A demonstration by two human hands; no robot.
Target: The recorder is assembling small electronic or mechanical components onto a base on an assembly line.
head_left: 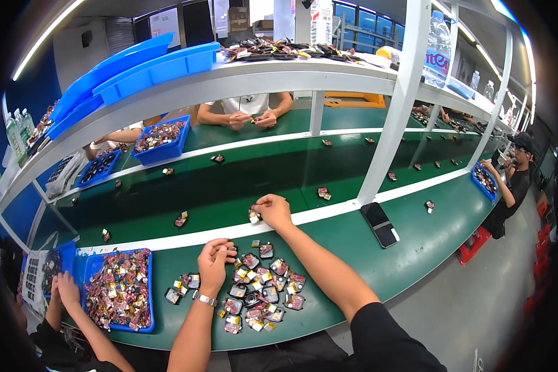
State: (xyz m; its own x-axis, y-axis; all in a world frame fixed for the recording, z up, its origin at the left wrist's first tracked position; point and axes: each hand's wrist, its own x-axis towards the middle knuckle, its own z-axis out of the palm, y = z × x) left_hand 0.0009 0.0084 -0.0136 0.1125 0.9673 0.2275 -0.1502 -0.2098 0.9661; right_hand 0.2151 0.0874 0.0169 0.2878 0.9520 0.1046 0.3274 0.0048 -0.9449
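My right hand point(275, 211) reaches over the white rail to the near edge of the green conveyor belt. Its fingers pinch a small electronic module point(254, 215) with a pale battery-like pouch. Beside the top left of a pile of similar modules point(270, 293), my left hand point(216, 260) is held with fingers curled together. Whatever is in those fingers, if anything, is hidden. The piled modules have dark casings, reddish wiring and white-and-yellow pouches. A smaller cluster of modules point(181, 286) lies left of my left wrist.
A blue bin point(152, 291) full of reddish parts stands at left, near a co-worker's hands point(65, 290). More modules dot the belt point(242, 180). A black phone point(380, 225) lies beside a white upright post point(394, 111). Across the belt, another person's hands point(253, 119) work below the shelf point(260, 74).
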